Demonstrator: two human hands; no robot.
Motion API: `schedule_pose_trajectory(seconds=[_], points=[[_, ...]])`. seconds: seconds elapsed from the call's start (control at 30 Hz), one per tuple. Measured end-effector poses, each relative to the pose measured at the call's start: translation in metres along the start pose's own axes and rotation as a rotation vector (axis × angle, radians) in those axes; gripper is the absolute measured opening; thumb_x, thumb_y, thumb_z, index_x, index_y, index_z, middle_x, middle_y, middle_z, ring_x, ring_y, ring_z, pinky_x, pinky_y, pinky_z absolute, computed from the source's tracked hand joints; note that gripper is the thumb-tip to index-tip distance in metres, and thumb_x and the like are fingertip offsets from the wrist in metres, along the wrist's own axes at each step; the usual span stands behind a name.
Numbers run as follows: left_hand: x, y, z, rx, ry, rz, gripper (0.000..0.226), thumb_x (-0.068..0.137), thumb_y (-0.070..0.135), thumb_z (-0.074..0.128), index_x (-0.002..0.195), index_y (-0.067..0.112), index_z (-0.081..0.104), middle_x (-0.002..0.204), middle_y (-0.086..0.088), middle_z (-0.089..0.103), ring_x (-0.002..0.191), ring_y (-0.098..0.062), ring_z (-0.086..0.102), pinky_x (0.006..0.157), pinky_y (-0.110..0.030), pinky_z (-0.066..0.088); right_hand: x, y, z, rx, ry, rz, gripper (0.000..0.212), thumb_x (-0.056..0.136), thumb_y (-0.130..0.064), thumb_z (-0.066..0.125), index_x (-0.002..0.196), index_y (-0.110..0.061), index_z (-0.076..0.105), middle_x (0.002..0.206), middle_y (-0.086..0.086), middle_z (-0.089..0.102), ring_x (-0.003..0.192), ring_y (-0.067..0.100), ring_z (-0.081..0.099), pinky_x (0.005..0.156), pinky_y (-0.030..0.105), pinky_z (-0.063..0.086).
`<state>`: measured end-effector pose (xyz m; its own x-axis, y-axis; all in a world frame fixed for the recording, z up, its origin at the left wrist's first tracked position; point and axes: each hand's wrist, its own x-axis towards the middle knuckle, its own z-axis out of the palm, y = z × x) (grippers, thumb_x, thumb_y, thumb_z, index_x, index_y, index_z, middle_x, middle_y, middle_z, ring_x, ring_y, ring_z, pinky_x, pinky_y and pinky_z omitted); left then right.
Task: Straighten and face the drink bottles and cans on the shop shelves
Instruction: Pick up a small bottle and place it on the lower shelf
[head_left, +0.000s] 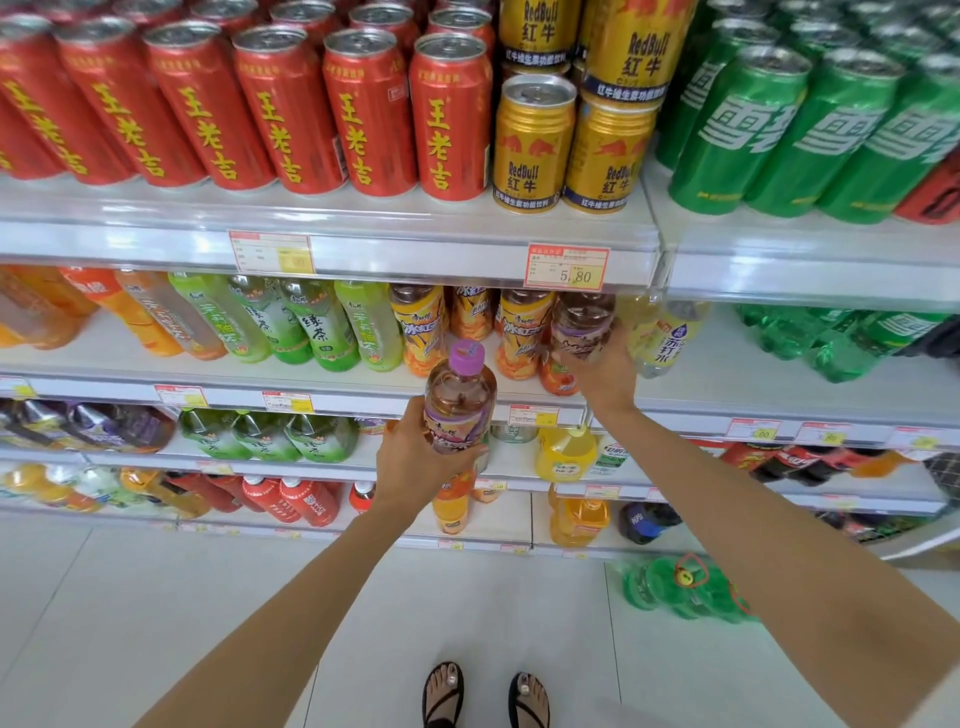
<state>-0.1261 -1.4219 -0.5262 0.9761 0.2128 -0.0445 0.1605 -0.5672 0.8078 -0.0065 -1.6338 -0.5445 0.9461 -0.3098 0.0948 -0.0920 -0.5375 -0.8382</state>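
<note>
Head view: both hands (L (415, 457), R (602, 371)) grip purple-label bottles (460, 400).

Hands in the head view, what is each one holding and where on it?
Left hand holds a purple-capped bottle by its lower body, off the shelf. Right hand grips a second bottle low on its body, on the shelf.

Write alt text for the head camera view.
In front of stocked drink shelves, the left hand holds a purple-capped bottle off the shelf while the right hand grips a matching bottle on the shelf. Red cans line the top shelf.
</note>
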Motion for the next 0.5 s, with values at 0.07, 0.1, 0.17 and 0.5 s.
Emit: schedule_pose_trajectory(seconds=[0.07,0.1,0.17,0.5], points=[[0.005,0.005,0.001,-0.008,0.002,0.009,0.066,0.058,0.035,0.085,0.111,0.015,0.052,0.099,0.0,0.068,0.092,-0.024,0.062,0.078,-0.038,0.053,-0.001,0.013,0.007,-0.023,-0.037,0.058,0.071,0.073,-0.028,0.077,0.129,-0.005,0.039,0.125,0.015,0.057,0.112,0.034,0.056,0.088,0.041,0.048],[0.007,0.007,0.001,-0.011,0.0,0.014,0.066,0.058,0.035,0.085,0.111,0.015,0.052,0.099,0.0,0.068,0.092,-0.024,0.062,0.077,-0.036,0.052,0.0,0.016,0.009,-0.031,-0.037,0.074,0.067,0.073,-0.026,0.077,0.126,-0.004,0.042,0.122,0.016,0.059,0.11,0.034,0.057,0.087,0.04,0.047],[0.012,0.009,0.002,-0.017,-0.012,0.023,0.066,0.059,0.034,0.085,0.112,0.014,0.051,0.101,0.0,0.067,0.092,-0.023,0.062,0.077,-0.034,0.052,0.003,0.017,0.012,-0.034,-0.023,0.08,0.061,0.073,-0.023,0.077,0.121,-0.002,0.046,0.118,0.017,0.06,0.108,0.034,0.057,0.085,0.038,0.047],[0.037,0.01,0.009,-0.019,0.055,0.035,0.076,0.057,0.041,0.085,0.119,0.018,0.049,0.105,-0.002,0.068,0.097,-0.026,0.061,0.079,-0.041,0.052,-0.009,0.014,0.01,0.092,0.02,0.049,0.053,0.081,-0.006,0.066,0.127,-0.002,0.042,0.116,0.017,0.058,0.095,0.026,0.059,0.081,0.042,0.052]])
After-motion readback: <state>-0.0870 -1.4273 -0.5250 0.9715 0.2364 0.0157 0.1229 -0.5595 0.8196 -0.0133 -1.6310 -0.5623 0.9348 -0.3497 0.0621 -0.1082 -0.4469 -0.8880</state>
